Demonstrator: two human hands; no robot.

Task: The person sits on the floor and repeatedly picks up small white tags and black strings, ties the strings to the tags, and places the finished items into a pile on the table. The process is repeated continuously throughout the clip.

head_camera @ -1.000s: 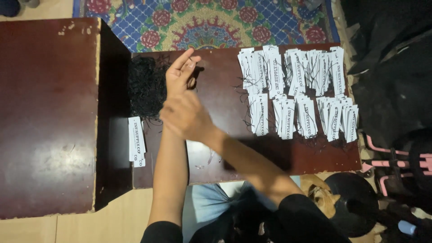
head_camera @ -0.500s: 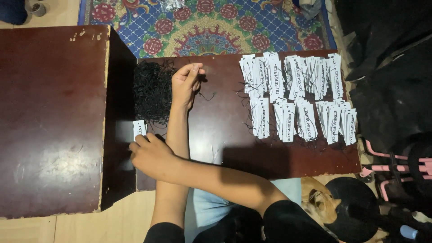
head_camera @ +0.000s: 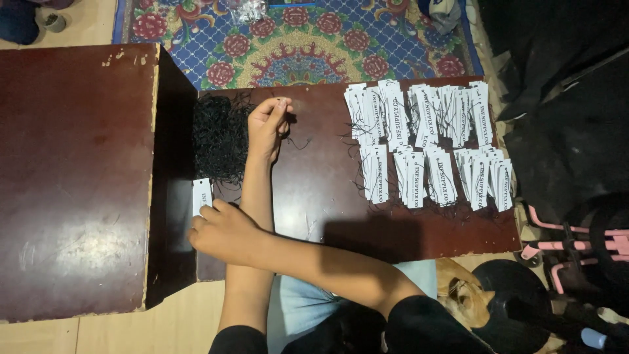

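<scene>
**Two hands crossed over a table of white tags**

Two arms cross above the near edge of the dark brown table (head_camera: 341,229). Nearest, the right hand (head_camera: 223,233) reaches across to the table's left edge, its fingers curled loosely with the tips resting on the bottom end of a small white paper tag (head_camera: 202,195); this oblong tag, with dark print along its length, lies at that left edge, just beside the gap to a taller brown cabinet (head_camera: 72,177). Whether the hand actually grips it cannot be told.

Farther in, a tangled heap of black strings (head_camera: 219,141) lies near the far left corner. The left hand (head_camera: 267,124) sits just beside the heap's right side, fingers pinched together on a thin black string (head_camera: 296,141) that trails to the right over the wood.

On the right half of the table, well apart from both hands, lie white tags (head_camera: 426,141) of the same oblong shape, overlapped in bunches in two rows, with black loops straggling out between them.

Beyond the far edge lies a patterned floral rug (head_camera: 308,46).
</scene>
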